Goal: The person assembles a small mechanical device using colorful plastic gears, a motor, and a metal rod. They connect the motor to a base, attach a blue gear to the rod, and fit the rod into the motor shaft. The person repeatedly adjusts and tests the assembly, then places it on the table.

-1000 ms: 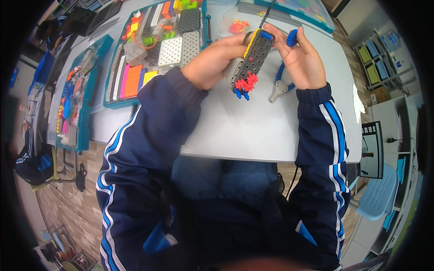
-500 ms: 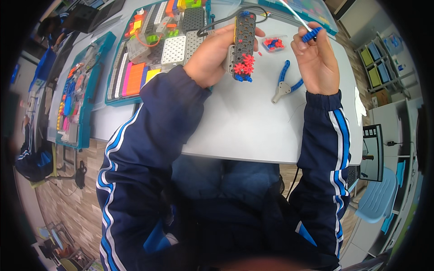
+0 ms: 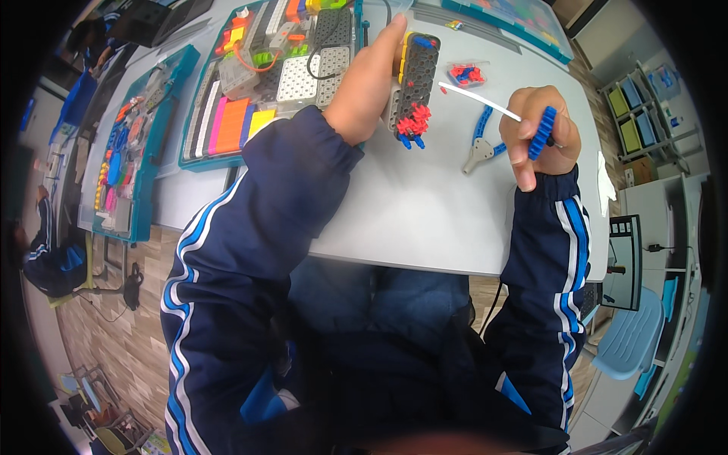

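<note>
My left hand (image 3: 368, 87) is closed on the side of a dark grey perforated building-block assembly (image 3: 418, 72), with the fingertips hidden behind it. Red gears (image 3: 414, 121) and blue pegs (image 3: 410, 142) sit at its near end, and a yellow strip runs along its left edge. Pinched in my right hand (image 3: 557, 148) is a blue gear (image 3: 542, 133). A thin white stick (image 3: 479, 98) reaches from those fingers leftward; whether it joins the gear is hidden. Just left of my right hand lie blue-handled pliers (image 3: 478, 152) on the table, partly covered by the hand.
A small clear box (image 3: 469, 73) of red and blue pieces stands beyond the pliers. Teal-rimmed cases (image 3: 184, 144) of colourful building parts fill the left, and another case (image 3: 565, 54) is at the far right. The white table (image 3: 409, 220) ends before my lap.
My right hand has come nearer and turned over, so the white stick swings from pointing away to pointing left. My left hand and the assembly have shifted slightly right and nearer.
</note>
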The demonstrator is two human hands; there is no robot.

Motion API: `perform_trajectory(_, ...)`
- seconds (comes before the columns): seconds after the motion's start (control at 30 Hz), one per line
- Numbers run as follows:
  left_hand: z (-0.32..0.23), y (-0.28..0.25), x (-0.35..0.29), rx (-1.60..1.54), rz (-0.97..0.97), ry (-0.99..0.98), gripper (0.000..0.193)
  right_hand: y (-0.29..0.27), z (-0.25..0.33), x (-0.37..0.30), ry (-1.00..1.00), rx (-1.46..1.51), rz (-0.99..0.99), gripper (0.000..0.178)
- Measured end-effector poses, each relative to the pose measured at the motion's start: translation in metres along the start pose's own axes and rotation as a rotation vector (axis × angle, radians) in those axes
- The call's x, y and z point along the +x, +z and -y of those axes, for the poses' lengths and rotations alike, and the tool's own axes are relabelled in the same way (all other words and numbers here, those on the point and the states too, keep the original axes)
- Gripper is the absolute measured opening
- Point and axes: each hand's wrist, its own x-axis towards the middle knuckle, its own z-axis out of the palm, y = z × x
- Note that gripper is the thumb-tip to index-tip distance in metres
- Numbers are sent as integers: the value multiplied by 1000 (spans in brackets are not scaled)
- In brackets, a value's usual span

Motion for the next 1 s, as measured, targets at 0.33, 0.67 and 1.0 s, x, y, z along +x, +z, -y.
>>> perform_trajectory(0.33,-1,-2,1,81,27,36,59,11,-2,1,107,-113,-131,45)
perform_trajectory(0.67,4,-4,6,89,44,76,65,23,1,6,180,-182,-235,43)
perform_trajectory(1.0,18,-4,9,180,46,205,65,32,-24,15,267,-383,-427,31)
